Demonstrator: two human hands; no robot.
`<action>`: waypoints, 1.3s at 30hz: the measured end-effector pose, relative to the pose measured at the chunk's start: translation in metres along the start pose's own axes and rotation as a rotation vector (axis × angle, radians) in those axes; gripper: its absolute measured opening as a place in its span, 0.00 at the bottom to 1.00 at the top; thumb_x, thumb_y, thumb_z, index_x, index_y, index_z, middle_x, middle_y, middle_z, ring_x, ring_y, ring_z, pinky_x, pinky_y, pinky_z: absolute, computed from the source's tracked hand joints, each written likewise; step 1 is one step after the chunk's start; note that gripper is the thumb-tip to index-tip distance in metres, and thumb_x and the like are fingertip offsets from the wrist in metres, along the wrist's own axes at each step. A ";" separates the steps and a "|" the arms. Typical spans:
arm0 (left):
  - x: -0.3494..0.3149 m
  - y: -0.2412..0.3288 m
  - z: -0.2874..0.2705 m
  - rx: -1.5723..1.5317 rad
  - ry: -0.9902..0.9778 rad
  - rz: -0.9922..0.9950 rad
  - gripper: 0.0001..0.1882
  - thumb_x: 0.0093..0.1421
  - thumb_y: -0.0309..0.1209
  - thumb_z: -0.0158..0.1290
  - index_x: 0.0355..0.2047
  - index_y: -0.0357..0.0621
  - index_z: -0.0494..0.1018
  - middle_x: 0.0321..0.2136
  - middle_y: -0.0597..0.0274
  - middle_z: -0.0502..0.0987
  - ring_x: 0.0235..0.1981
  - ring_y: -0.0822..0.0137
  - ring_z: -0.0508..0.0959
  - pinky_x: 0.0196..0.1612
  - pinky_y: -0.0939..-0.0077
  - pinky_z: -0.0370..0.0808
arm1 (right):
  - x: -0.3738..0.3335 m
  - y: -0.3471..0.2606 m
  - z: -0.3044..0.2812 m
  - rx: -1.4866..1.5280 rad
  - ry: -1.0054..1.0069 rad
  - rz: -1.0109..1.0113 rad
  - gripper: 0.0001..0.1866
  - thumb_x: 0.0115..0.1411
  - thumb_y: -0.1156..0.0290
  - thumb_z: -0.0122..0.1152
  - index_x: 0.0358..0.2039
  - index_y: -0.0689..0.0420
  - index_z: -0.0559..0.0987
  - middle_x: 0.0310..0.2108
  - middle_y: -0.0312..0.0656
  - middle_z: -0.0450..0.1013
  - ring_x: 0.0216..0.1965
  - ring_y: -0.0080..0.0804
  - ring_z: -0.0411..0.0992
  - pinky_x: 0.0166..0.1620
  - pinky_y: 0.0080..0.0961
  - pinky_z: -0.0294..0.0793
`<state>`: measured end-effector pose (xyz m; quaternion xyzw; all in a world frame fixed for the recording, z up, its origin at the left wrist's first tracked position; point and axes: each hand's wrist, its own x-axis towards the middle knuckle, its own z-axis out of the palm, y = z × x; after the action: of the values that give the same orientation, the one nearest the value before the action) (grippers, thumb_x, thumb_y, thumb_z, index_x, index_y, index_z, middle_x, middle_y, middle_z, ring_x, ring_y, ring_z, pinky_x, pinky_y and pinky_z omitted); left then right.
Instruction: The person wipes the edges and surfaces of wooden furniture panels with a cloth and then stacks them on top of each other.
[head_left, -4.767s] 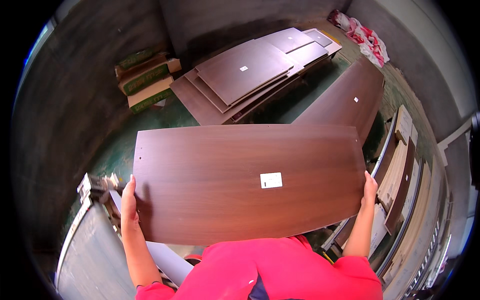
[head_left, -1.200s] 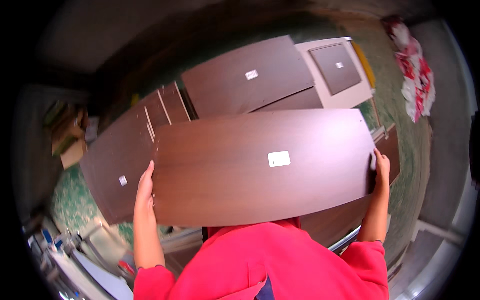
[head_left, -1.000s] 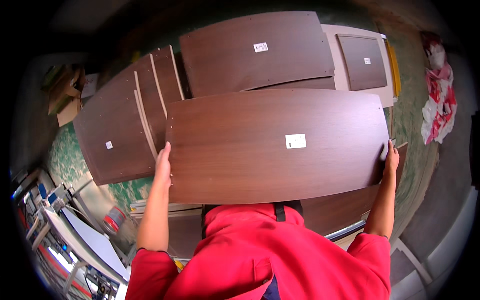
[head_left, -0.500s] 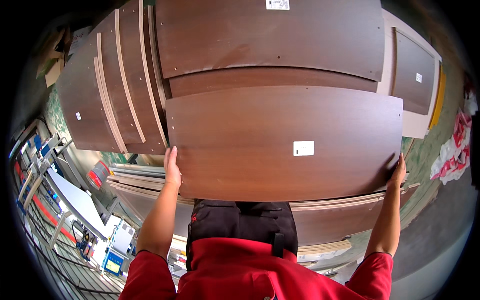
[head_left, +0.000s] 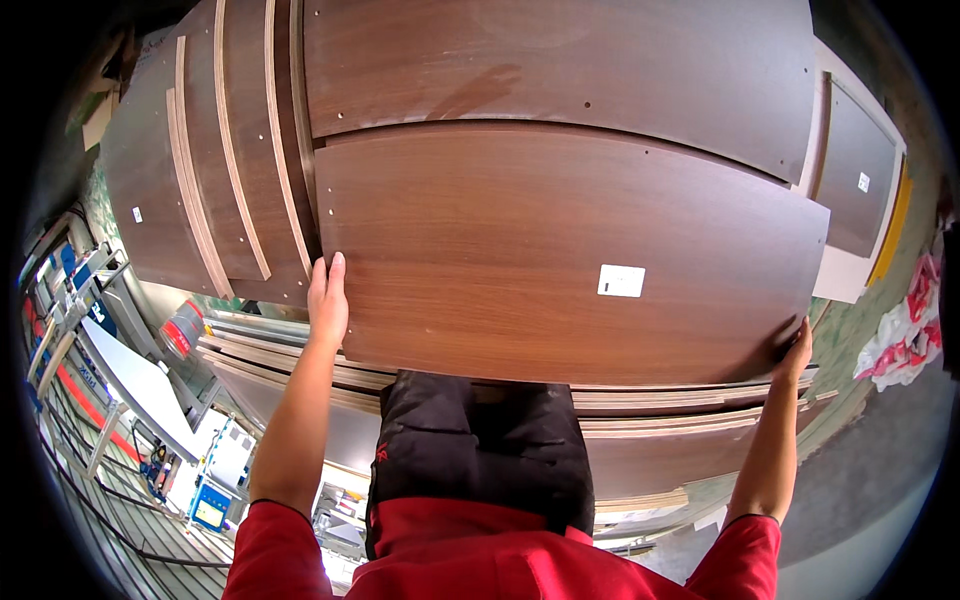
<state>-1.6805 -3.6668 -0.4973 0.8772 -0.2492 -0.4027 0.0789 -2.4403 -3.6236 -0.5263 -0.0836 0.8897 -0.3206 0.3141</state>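
Note:
A dark brown rectangular wood panel (head_left: 480, 250) with a white label and small holes near its ends lies across the middle, its far edge close against another brown panel (head_left: 560, 60). My left hand (head_left: 328, 300) is at its left end, fingers pointing away and pressed along the edge. At the right end my right hand (head_left: 793, 352) grips the edge near the close corner, its fingertips partly hidden. The panel is held between both hands and looks flat or nearly so; whether it rests fully on what lies below cannot be seen.
Overlapping brown panels (head_left: 150, 220) lie at the left. Stacked boards (head_left: 680, 405) stand close in front of my legs. A smaller labelled panel (head_left: 858, 170) lies at the far right, near a red-and-white plastic bag (head_left: 905, 335). A tin (head_left: 182, 328) and metal racking (head_left: 95, 440) are at left.
The panel has moved away from me and down, covering the brown strip that showed beyond it. Both hands have gone with it, still at its ends.

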 end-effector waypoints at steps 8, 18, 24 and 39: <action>0.001 0.016 -0.003 0.057 -0.052 -0.044 0.42 0.59 0.55 0.45 0.57 0.26 0.56 0.58 0.46 0.56 0.60 0.54 0.58 0.61 0.70 0.54 | -0.024 -0.016 0.025 -0.010 -0.028 -0.019 0.19 0.59 0.56 0.54 0.42 0.58 0.77 0.41 0.36 0.71 0.45 0.27 0.64 0.50 0.25 0.61; 0.008 0.021 0.015 -0.087 0.029 -0.073 0.44 0.58 0.55 0.47 0.60 0.27 0.52 0.60 0.49 0.51 0.63 0.55 0.50 0.63 0.64 0.49 | -0.018 -0.002 0.038 -0.042 -0.065 -0.035 0.23 0.59 0.56 0.55 0.47 0.61 0.75 0.46 0.39 0.70 0.49 0.28 0.64 0.54 0.24 0.59; 0.007 0.032 0.023 -0.086 0.044 -0.111 0.43 0.57 0.54 0.47 0.61 0.30 0.51 0.61 0.50 0.50 0.64 0.57 0.48 0.63 0.65 0.47 | -0.016 0.000 0.047 -0.009 -0.048 0.062 0.26 0.58 0.55 0.55 0.50 0.62 0.73 0.50 0.40 0.68 0.52 0.29 0.63 0.56 0.25 0.57; 0.015 0.048 0.028 -0.385 0.000 -0.094 0.43 0.56 0.49 0.49 0.62 0.32 0.49 0.62 0.50 0.51 0.62 0.57 0.55 0.62 0.65 0.50 | -0.004 0.020 0.041 0.042 -0.041 0.127 0.22 0.57 0.53 0.58 0.42 0.59 0.77 0.40 0.39 0.71 0.44 0.28 0.65 0.49 0.26 0.63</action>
<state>-1.7116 -3.7141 -0.5092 0.8567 -0.1263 -0.4460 0.2264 -2.4107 -3.6281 -0.5612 -0.0268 0.8796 -0.3168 0.3538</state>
